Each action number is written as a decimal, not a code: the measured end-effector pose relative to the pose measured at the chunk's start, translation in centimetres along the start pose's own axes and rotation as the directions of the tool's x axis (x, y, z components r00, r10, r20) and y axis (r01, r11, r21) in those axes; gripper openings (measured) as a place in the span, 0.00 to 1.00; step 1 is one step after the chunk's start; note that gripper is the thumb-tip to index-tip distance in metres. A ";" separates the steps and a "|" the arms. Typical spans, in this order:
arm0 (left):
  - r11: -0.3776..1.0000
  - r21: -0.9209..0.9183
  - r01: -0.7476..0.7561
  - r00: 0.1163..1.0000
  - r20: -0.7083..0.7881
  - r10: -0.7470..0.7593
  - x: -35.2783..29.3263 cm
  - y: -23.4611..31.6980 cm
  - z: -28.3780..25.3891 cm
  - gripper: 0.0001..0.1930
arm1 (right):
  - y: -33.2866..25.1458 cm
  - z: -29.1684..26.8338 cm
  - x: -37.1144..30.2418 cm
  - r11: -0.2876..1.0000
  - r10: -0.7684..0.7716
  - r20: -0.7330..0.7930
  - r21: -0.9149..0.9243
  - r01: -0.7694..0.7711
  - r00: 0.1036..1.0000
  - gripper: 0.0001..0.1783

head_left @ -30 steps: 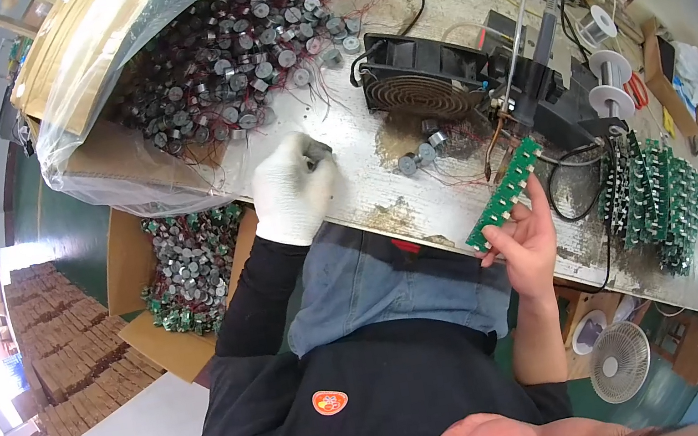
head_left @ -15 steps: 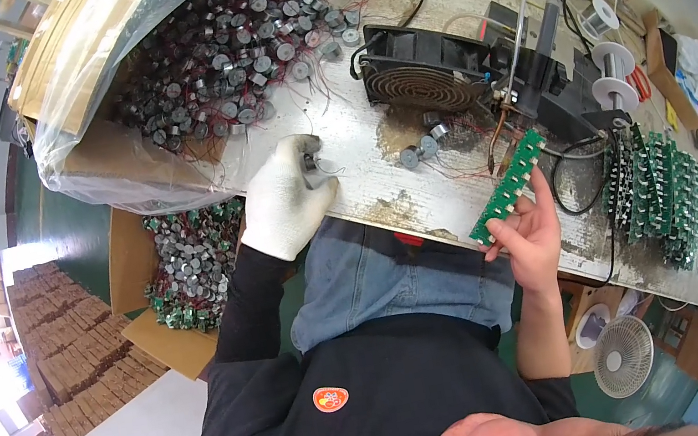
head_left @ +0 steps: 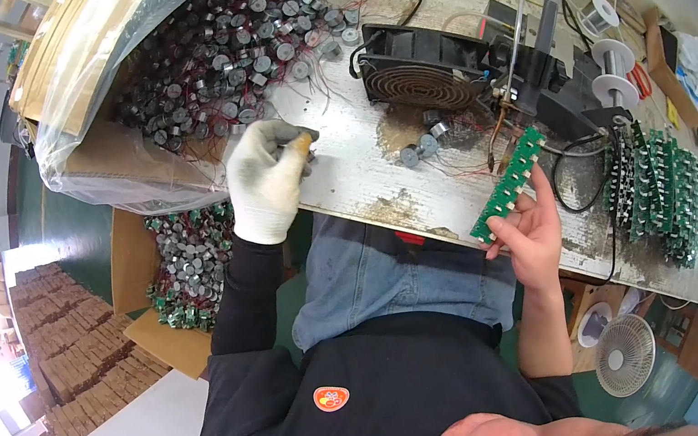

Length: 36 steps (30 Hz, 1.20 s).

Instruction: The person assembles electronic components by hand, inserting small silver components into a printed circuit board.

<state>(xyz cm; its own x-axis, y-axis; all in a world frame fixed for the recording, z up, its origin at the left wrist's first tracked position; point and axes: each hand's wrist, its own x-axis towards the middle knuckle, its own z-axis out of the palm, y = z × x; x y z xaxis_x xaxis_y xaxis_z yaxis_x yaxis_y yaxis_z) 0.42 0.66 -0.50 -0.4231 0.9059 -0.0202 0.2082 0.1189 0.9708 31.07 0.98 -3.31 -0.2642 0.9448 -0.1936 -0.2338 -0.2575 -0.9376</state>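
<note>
My left hand (head_left: 266, 176), in a white glove, is over the near edge of the workbench with thumb and fingers closed. Between them is a small round grey part (head_left: 312, 167), mostly hidden by the fingers. A long green circuit board (head_left: 510, 187) with small white components is pinched in my bare right hand (head_left: 529, 234). The board's far end lies close below the tip of a soldering iron (head_left: 494, 138) fixed on a stand. Just left of this tip, several loose round grey parts (head_left: 419, 151) with red wires rest on the bench.
A plastic-lined carton (head_left: 94, 159) spills a heap of round wired parts (head_left: 249, 59) onto the bench (head_left: 353, 189). A black fan (head_left: 422, 72) stands behind the loose parts. Solder spools (head_left: 613, 77) and stacked green boards (head_left: 659, 194) are at right. A lower carton (head_left: 129, 255) holds assembled pieces.
My left hand has moved slightly left and turned, its fingers now closing over the small part. The right hand and the circuit board have stayed almost still.
</note>
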 end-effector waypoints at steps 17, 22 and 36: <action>0.736 -0.522 0.431 0.880 0.424 -0.215 -2.7 -0.6 5.4 0.15 | 0.1 0.0 -0.1 1.000 0.014 0.011 0.003 -0.014 1.000 0.49; 0.958 -0.212 0.193 0.934 0.339 -0.113 -5.0 0.9 7.9 0.13 | -0.3 0.2 -0.2 0.999 0.041 0.024 -0.016 -0.040 0.999 0.51; 0.991 0.040 -0.124 0.880 0.465 0.092 -4.5 1.4 11.5 0.07 | -0.4 0.0 -0.1 0.999 0.007 0.033 0.033 -0.009 0.999 0.49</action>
<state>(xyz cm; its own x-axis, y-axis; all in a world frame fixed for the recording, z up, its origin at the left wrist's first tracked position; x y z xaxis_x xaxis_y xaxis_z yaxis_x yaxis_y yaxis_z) 12.79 1.45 -1.79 0.0568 0.9976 -0.0399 0.2947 0.0215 0.9554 31.16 1.00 -2.85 -0.2964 0.9358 -0.1910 -0.2620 -0.2720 -0.9259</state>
